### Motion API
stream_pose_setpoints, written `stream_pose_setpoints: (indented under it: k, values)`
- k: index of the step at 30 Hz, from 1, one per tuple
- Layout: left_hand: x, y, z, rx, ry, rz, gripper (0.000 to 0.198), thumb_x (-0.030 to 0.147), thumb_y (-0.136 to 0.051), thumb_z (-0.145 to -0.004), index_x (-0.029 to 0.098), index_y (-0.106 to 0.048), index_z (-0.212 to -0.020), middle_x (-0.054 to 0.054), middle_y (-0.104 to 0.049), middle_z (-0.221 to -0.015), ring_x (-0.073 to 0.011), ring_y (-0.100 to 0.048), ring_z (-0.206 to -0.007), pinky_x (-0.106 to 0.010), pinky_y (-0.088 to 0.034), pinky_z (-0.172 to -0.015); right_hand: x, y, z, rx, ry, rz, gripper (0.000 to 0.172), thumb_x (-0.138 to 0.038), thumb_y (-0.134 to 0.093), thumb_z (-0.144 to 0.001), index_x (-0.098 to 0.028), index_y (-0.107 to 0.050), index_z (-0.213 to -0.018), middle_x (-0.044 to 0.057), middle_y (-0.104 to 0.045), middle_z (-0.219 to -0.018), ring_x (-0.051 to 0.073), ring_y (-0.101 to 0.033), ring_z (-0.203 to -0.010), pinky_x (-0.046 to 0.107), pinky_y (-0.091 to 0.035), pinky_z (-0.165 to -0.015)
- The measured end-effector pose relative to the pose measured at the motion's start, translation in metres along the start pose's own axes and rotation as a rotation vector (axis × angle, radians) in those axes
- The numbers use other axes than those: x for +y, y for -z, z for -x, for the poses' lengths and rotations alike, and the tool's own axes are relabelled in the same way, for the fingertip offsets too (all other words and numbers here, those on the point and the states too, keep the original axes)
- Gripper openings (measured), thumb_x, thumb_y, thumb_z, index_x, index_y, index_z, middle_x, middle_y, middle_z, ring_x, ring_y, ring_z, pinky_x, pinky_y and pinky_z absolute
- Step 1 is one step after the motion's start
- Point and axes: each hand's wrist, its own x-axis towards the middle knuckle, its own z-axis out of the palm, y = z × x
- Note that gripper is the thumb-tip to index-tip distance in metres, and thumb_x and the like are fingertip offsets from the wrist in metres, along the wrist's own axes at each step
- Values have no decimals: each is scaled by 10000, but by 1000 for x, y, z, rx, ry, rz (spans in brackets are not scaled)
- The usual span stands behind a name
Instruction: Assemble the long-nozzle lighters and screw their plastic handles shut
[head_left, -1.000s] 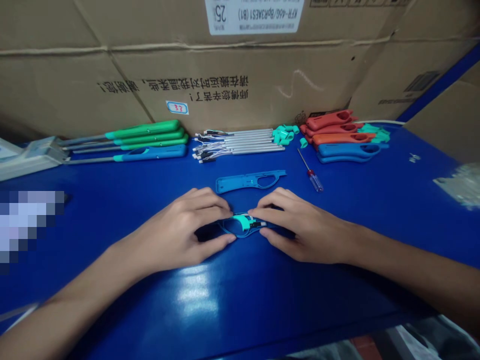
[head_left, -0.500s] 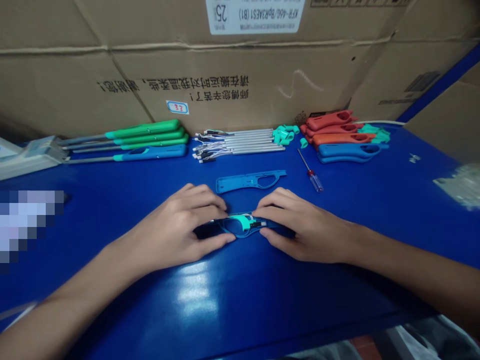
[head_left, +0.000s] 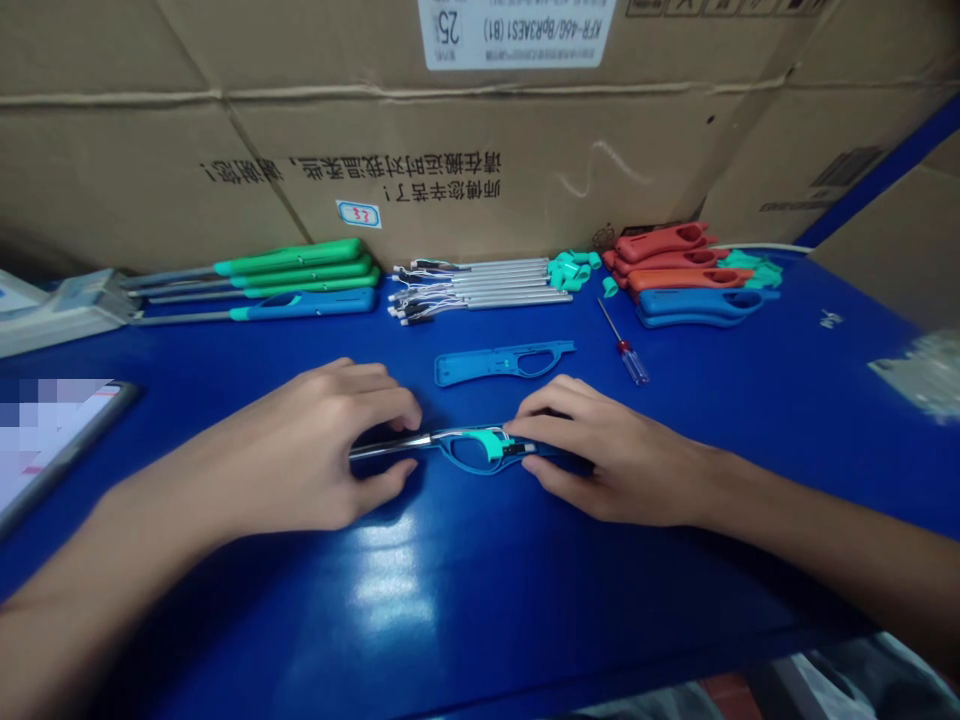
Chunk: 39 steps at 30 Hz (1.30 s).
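Head camera footage is filled nearest by two bare forearms reaching over the front edge of a blue desk (head_left: 420, 620). Toward the middle of the desk a blue lighter half-shell (head_left: 480, 452), fitted with a teal trigger (head_left: 491, 440) and a metal tube (head_left: 390, 445), is laid flat, its long axis running left to right, parallel to the front edge. The tube end is pinched between thumb and curled fingers of the left hand (head_left: 315, 465), which is mostly closed around it. The handle end is pressed down under the fingertips of the right hand (head_left: 607, 460), held flat and loosely spread, thumb beside the shell; whether it truly grips the shell cannot be told. The piece thus lies between the hands, each at one end, neither clearly nearer. Just beyond, a second empty blue shell half (head_left: 504, 361) is seen lying alone, parallel to the first. A small screwdriver (head_left: 624, 342) is placed to its right. Along the back edge, finished green and blue lighters (head_left: 292, 280) are lined up at the left, a bundle of metal tubes with wires (head_left: 480, 285) at the centre, teal triggers (head_left: 570, 268) beside them, and red and blue shells (head_left: 690, 275) at the right. A tablet (head_left: 45, 440) is set at the left edge. Cardboard boxes (head_left: 450, 150) are stacked behind.
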Motion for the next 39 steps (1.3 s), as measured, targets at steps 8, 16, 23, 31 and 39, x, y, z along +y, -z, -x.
stream_pose_setpoints:
  k: [8, 16, 23, 31, 39]
  values:
    - [-6, 1, 2, -104, 61, 117, 165, 319, -535, -921, 262, -690, -931, 18, -702, -897, -170, -632, -815, -284, -460, -732, 0, 0, 0, 6, 2, -14, 254, -169, -554, -961, -109, -661, -1184, 114, -618, -1126, 209, -539, -1048, 360, -460, -940]
    - [-3, -1, -1, -68, 57, 141, 127, 282, -558, -894, 241, -678, -884, 11, -695, -845, -171, -625, -767, -283, -442, -702, 1, 1, -1, 0, -4, -18, 240, -166, -548, -961, -114, -661, -1167, 113, -611, -1125, 207, -535, -1050, 360, -454, -943]
    - [-2, -1, -1, -64, 40, 166, 149, 265, -539, -917, 240, -686, -928, 14, -705, -888, -159, -629, -804, -265, -448, -740, -1, 0, 0, -8, -8, -25, 228, -168, -539, -966, -121, -655, -1157, 113, -603, -1119, 209, -532, -1049, 363, -461, -945]
    - [-4, -2, -1, -84, 19, 193, 187, 251, -517, -936, 230, -696, -886, -1, -682, -859, -143, -622, -755, -259, -450, -695, -1, 0, -1, -4, -8, -77, 217, -149, -540, -965, -126, -647, -1153, 113, -595, -1121, 196, -538, -1064, 336, -484, -939]
    - [-7, -4, -2, -64, 15, 190, 182, 237, -528, -927, 223, -708, -901, -20, -689, -891, -152, -634, -782, -269, -471, -722, 0, 0, 0, -2, -18, -79, 218, -159, -542, -964, -151, -641, -1157, 106, -606, -1119, 202, -546, -1067, 352, -495, -939]
